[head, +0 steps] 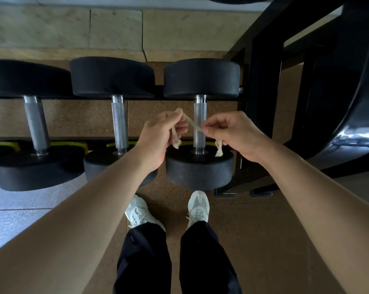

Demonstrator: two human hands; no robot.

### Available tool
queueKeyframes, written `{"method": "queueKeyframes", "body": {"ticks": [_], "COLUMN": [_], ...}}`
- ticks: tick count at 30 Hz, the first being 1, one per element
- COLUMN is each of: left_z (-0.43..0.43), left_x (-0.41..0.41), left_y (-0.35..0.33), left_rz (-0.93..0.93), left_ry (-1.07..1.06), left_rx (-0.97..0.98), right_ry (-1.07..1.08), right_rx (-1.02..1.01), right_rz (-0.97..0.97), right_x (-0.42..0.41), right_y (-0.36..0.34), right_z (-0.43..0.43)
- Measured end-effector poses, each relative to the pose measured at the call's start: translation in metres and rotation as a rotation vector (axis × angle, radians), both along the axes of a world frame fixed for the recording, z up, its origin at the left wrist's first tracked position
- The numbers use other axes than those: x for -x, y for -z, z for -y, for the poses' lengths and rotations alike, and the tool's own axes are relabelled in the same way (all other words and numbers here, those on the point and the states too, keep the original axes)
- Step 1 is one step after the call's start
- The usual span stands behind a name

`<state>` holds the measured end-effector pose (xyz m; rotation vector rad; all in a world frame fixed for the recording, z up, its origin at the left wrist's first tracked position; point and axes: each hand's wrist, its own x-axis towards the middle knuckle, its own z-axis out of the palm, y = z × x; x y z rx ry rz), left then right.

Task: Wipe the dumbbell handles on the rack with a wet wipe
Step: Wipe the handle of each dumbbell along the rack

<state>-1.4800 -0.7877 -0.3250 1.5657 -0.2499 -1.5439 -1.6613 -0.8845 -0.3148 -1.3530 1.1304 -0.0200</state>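
Observation:
Three black dumbbells lie across the rack with silver knurled handles. A whitish wet wipe (191,124), twisted into a strip, is stretched between my hands just in front of the right dumbbell handle (199,115). My left hand (160,134) pinches one end, with a loose tail hanging below it. My right hand (230,132) pinches the other end, also with a tail hanging down. The middle dumbbell handle (119,122) and the left dumbbell handle (35,122) stand free to the left.
The black rack frame (262,85) rises at the right, with a large glossy black weight (345,98) beyond it. Yellow-edged plates (77,144) sit on a lower level. My white shoes (198,206) stand on the brown floor below the rack.

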Motion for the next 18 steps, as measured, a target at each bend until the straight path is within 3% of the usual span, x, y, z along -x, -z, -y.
{"method": "queueKeyframes", "body": {"ticks": [4,7,12,18], "left_z": [-0.002,-0.008,-0.017,-0.014], "left_x": [0.003,0.006,0.029,0.035], "left_y": [0.006,0.010,-0.001,0.002], "left_rz": [0.384,0.637,0.294,0.242], "left_ry": [0.037,-0.079,0.051,-0.039], "left_rx": [0.025,-0.080,-0.111,-0.097], "right_ry": [0.023,0.144,0.209,0.159], "right_rx": [-0.038,-0.134,-0.189,-0.070], "right_rz": [0.003,0.052,0.096,0.025], "right_x": [-0.001,-0.001,-0.003,-0.004], "right_y": [0.002,0.006,0.010,0.013], "right_z": [-0.001,-0.006,-0.018,-0.026]}}
